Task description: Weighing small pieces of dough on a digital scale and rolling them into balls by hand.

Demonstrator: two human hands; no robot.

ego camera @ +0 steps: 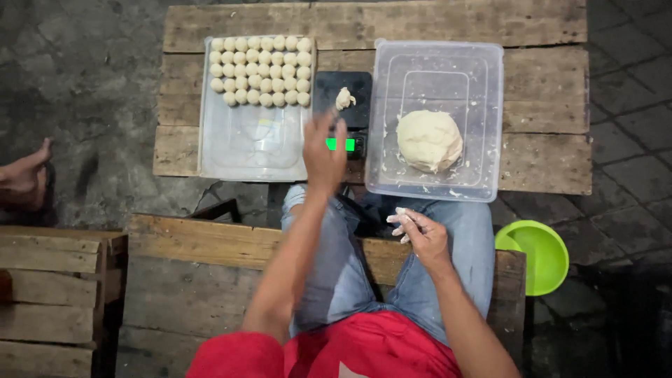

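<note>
A small piece of dough (344, 99) lies on a black kitchen scale (342, 94) with a lit green display. My left hand (323, 155) reaches over the scale's front, fingers just below the dough piece, holding nothing that shows. To the right, a clear plastic tub (490, 119) holds a large lump of dough (429, 141). My right hand (417, 229) hovers over my lap below the tub, fingers floury and loosely curled. A clear lid or tray (252, 147) at the left carries several rows of small dough balls (260, 71).
Everything stands on a low wooden plank table (546, 91). I sit on a wooden bench (203, 266). A green plastic bowl (535, 255) rests on the ground at the right. Another person's bare foot (24, 175) shows at the left edge. A wooden crate (52, 294) sits lower left.
</note>
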